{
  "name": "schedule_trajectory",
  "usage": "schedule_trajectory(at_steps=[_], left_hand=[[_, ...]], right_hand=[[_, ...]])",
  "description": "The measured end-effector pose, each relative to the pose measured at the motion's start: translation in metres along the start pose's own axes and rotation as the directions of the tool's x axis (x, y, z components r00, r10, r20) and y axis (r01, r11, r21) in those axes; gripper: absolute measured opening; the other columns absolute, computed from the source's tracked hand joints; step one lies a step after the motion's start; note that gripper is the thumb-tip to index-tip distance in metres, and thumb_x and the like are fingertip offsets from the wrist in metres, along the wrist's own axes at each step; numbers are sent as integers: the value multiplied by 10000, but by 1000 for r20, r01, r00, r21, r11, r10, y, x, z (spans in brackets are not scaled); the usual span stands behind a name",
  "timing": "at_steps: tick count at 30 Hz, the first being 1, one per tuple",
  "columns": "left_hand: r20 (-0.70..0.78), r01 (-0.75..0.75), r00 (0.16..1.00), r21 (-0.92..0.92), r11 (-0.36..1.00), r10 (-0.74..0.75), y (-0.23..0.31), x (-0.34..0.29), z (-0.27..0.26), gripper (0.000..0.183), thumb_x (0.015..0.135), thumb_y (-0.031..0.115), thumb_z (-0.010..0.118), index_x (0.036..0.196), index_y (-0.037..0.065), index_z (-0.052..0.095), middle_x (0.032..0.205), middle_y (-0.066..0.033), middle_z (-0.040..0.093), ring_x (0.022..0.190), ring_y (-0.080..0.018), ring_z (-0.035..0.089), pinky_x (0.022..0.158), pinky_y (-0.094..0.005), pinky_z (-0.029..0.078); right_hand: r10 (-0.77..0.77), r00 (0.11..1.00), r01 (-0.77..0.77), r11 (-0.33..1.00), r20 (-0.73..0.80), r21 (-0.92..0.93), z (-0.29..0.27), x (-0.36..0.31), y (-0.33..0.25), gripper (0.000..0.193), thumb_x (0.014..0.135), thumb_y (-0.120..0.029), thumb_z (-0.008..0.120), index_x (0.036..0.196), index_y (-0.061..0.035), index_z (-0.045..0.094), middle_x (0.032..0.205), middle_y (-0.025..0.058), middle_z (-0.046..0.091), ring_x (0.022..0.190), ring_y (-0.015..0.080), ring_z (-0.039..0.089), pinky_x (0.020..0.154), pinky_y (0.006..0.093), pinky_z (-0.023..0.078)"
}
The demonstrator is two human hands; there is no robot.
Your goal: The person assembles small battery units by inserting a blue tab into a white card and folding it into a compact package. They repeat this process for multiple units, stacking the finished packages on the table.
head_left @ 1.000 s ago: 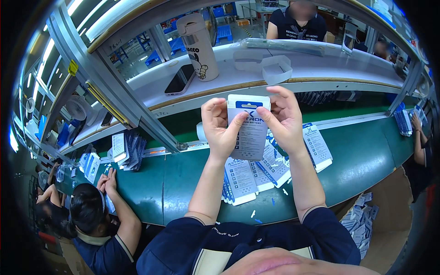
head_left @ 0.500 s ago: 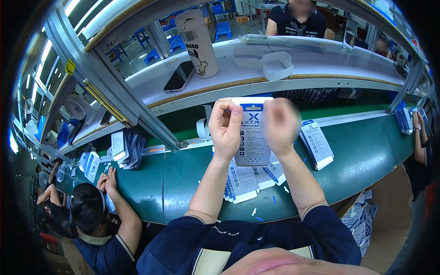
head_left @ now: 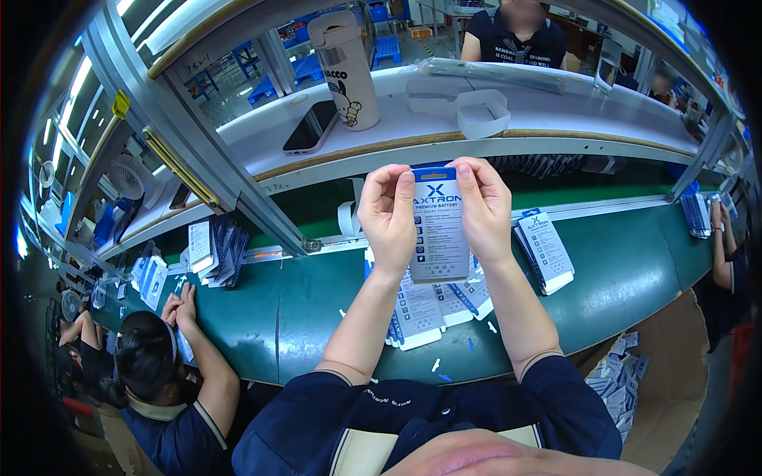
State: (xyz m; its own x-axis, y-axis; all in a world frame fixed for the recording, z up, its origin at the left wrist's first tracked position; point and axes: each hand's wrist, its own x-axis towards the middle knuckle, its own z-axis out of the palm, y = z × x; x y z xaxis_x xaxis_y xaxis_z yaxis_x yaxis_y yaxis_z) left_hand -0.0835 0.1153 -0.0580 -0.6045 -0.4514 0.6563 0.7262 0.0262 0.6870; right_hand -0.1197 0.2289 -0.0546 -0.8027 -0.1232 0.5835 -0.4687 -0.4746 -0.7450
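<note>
Upright above the bench, a flat grey-and-white battery box (head_left: 439,238) with a blue hang tab at its top is held between both hands. My left hand (head_left: 389,214) grips its upper left edge, the thumb on the front and the other fingers curled behind. At the upper right corner my right hand (head_left: 486,206) pinches it the same way. What the fingers do behind the box is hidden. Beneath it several like boxes (head_left: 419,311) lie overlapping on the green bench (head_left: 317,317). A neat stack of such boxes (head_left: 545,250) stands to the right of my right hand.
Small white and blue scraps (head_left: 436,365) lie near the front edge. Above the bench runs a shelf (head_left: 381,155) with a tumbler (head_left: 347,79), a phone (head_left: 312,127) and a clear tray (head_left: 482,115). A cardboard carton (head_left: 675,381) holds boxes at right. A co-worker (head_left: 159,373) sits at left.
The white strip that stood along the box's top edge no longer shows; the blue tab now forms the top. My right hand, blurred before, is now sharp at the upper right corner.
</note>
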Motion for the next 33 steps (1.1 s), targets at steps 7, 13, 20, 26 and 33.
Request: schedule_trajectory(at_steps=[7,13,20,26,33], left_hand=[[-7,21,1000,-39,999,-22,2,-5,2,128,995,138,547,1007,19,591,860,-19,631,774,-42,566,688,-182,438],[1,147,989,-14,989,-147,6,-6,-4,80,938,81,519,962,18,562,873,-31,613,777,-48,520,721,-187,414],[98,-17,995,-85,996,25,0,0,-3,45,922,72,482,917,27,479,955,-83,589,811,-98,514,769,-241,438],[124,-164,978,-62,985,170,-8,1,-7,281,1004,295,534,908,39,470,1013,-93,556,819,-140,553,774,-273,469],[144,-191,967,-125,974,209,-2,2,-6,410,930,432,596,856,46,481,939,-60,511,792,-155,544,727,-279,461]], right_hand=[[-30,1000,30,1000,10,-1,-5,-1,-4,127,983,-116,553,976,-7,619,799,-22,603,711,5,509,633,179,420],[53,997,-49,997,-50,63,-2,-5,-8,81,944,-28,517,1000,-4,571,782,-13,618,670,-7,503,585,170,401],[60,998,-60,985,2,162,1,-8,-7,17,928,-6,500,944,-7,505,892,111,676,760,71,616,688,215,507],[-9,993,-21,969,120,248,1,-10,-8,57,949,-43,519,956,-3,481,996,187,680,866,127,643,798,273,531],[-52,995,34,980,88,197,4,-9,-12,228,969,-186,584,854,-51,441,971,241,688,798,151,670,742,265,551]])
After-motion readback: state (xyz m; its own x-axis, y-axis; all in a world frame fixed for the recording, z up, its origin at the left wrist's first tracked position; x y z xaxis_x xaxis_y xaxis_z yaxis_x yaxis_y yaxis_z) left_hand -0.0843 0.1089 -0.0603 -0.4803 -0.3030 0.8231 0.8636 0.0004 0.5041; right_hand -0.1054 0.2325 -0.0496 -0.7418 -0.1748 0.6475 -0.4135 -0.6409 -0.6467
